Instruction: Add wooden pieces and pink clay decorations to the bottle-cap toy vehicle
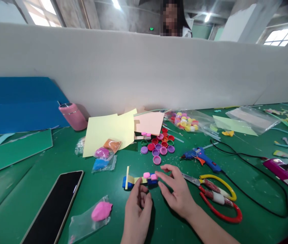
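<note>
A small craft piece with blue ends, a yellow strip, an upright pale-yellow stick and pink pads (130, 183) lies on the table in front of me. My left hand (139, 206) is beside its near edge, index fingertip at the yellow strip, the other fingers loosely curled and apart from the thumb. At the right end, my right hand (175, 193) has its fingers apart, a fingertip at or very close to a pink pad (154, 177). Neither hand grips the piece; exact contact is hard to make out.
Scissors (216, 195) and a blue glue gun (201, 157) lie right, its cord leading to a power strip (285, 173). Bottle caps (156, 151) and paper (108, 130) lie ahead. Left are a phone (54, 206) and bagged pink clay (101, 210). Beyond the white partition (144, 71) is a person.
</note>
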The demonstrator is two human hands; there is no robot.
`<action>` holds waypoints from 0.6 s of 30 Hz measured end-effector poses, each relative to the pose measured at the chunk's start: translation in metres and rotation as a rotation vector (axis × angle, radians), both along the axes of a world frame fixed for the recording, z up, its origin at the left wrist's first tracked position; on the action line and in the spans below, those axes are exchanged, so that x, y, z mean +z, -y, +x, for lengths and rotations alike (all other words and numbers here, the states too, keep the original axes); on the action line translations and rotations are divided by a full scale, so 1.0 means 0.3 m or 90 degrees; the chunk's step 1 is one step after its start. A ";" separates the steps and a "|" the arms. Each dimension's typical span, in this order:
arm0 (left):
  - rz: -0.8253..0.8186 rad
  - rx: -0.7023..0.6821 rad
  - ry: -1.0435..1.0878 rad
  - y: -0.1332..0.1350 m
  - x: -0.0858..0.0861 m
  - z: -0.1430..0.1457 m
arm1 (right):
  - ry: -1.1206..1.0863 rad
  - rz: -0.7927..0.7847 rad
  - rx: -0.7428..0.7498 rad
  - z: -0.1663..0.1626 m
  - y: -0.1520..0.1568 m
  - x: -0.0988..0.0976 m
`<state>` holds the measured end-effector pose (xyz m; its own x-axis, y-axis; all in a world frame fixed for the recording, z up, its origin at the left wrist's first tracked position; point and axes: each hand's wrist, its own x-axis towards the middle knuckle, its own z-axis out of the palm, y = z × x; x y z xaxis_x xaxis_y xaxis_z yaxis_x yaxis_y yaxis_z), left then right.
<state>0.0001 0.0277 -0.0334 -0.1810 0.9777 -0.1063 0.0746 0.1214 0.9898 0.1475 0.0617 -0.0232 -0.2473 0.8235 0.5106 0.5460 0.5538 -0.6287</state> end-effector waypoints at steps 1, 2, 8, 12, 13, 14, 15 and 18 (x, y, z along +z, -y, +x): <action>0.000 0.004 -0.003 0.000 0.001 0.000 | 0.025 0.008 0.010 -0.003 0.002 0.004; -0.001 0.009 -0.004 0.000 0.002 0.001 | 0.049 0.015 0.016 -0.005 0.004 0.008; -0.019 0.034 0.005 -0.008 0.015 0.008 | 0.091 0.020 0.021 -0.004 0.004 0.014; -0.020 0.032 0.013 -0.010 0.012 0.006 | 0.074 -0.004 0.020 -0.003 0.002 0.006; -0.018 0.030 0.015 -0.010 0.010 0.005 | 0.066 -0.010 0.023 -0.004 0.001 0.004; -0.015 0.029 0.016 -0.009 0.009 0.005 | 0.045 -0.014 0.023 -0.006 -0.001 0.004; -0.013 0.026 0.016 -0.008 0.008 0.004 | 0.014 -0.016 0.015 -0.008 -0.004 0.004; -0.005 0.023 0.009 -0.002 0.007 0.004 | -0.098 -0.006 -0.043 -0.010 -0.015 0.009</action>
<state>0.0012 0.0283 -0.0313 -0.2145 0.9697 -0.1166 0.0567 0.1315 0.9897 0.1445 0.0661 -0.0203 -0.1112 0.8409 0.5297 0.4788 0.5124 -0.7129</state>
